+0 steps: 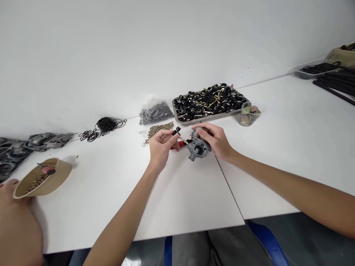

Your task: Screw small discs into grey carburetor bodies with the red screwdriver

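At the left edge of the desk another person's hand (13, 218) rested by a tan paper bowl (57, 177) of brass bits, with grey castings (41, 140) heaped behind it. Further right, toward the back edge, lay a tangle of black O-rings (104, 125), a clear bag of small steel pieces (155, 112) and a loose scatter of brass pieces (161, 128). Just in front of these, about mid-desk, the left hand (161, 146) pinched a small black-capped pin (176, 131) between thumb and forefinger. A red-handled tool (179, 146) lay between the two hands. The right hand (217, 140) was curled around a grey cast-metal body (198, 148). It was dull and lumpy, with a round bore facing the person and a stub at its lower left. Whether it touched the desk I could not tell. Behind it stood a metal tray (216, 116) of black rings, and a clear cup (249, 114) of washers at its right.
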The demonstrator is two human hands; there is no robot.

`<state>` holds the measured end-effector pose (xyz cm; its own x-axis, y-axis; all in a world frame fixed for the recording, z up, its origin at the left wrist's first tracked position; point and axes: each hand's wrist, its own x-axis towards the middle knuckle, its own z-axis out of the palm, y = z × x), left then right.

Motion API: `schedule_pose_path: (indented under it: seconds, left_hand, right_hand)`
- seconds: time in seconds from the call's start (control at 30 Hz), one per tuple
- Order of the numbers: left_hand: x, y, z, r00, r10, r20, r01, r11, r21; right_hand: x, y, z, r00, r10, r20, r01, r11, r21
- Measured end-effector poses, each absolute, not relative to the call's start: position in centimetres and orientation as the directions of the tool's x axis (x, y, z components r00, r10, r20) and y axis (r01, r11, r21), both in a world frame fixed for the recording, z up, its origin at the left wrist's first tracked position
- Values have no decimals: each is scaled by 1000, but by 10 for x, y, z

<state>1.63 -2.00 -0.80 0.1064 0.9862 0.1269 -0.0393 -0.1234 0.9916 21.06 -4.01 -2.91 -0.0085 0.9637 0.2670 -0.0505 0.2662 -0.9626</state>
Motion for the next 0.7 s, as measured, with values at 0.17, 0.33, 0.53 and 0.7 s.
schedule_pose_path:
  seconds: [0.17,0.33,0.53,0.7]
  left_hand:
    - [15,-20,-6,108,984,141,-83,-132,988]
    - [18,-22,-4,112,982,154,-103,-143,984]
    - [22,-25,-4,52,983,178,-108,-171,979]
    - [23,-27,-2,63,987,148,-91,-142,986]
  right_hand:
    - [211,-39,-30,10,964,266,-34,267,-963]
    - [208,-41,-29,-22,967,253,-17,253,-967]
    - [206,-43,-27,-10,963,269,6,269,-963]
    - [206,-43,-29,27,962,270,10,270,-963]
